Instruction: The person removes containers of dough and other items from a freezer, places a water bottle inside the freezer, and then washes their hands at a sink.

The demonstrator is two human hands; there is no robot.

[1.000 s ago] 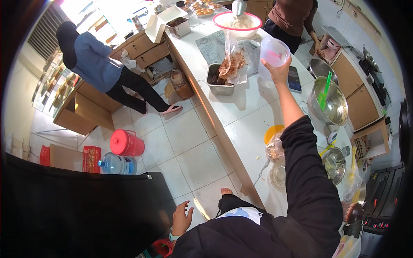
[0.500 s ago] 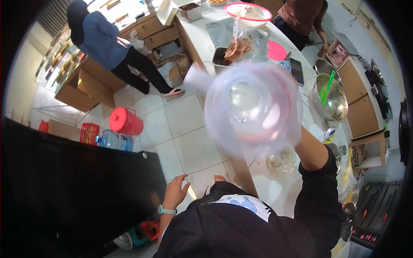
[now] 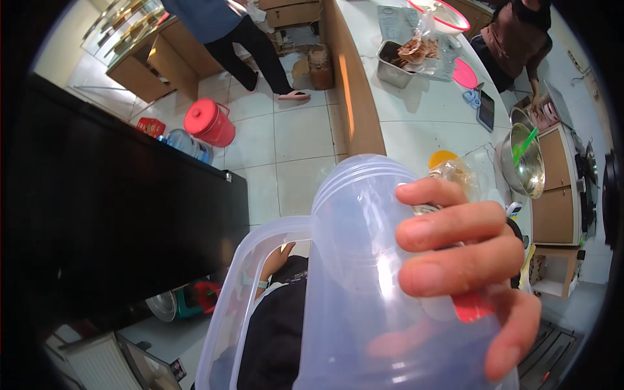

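Observation:
My right hand point(image 3: 465, 253) is wrapped round the side of a clear plastic pitcher point(image 3: 357, 260). The pitcher is close to the camera and tilted, its rounded end pointing away and its big loop handle on the left. A small red patch shows on its side under my palm. Through the handle's opening I see part of my left hand point(image 3: 275, 261), low at my side, with a pale green wristwatch on the wrist. It holds nothing that I can see; its fingers look loosely stretched and are partly hidden by the handle.
On the white counter point(image 3: 416, 140) to the right lie a metal tin point(image 3: 395, 71), light-blue scissors point(image 3: 471, 99), a phone point(image 3: 486, 110) and a steel bowl point(image 3: 523, 162) with a green spatula. A black cabinet point(image 3: 130, 195) stands left, near a red bucket point(image 3: 209, 123). Two people stand farther off.
The pitcher has come nearer to the camera and lower, turned so that its side and handle now show. My view has shifted, and the pitcher now covers most of my lap.

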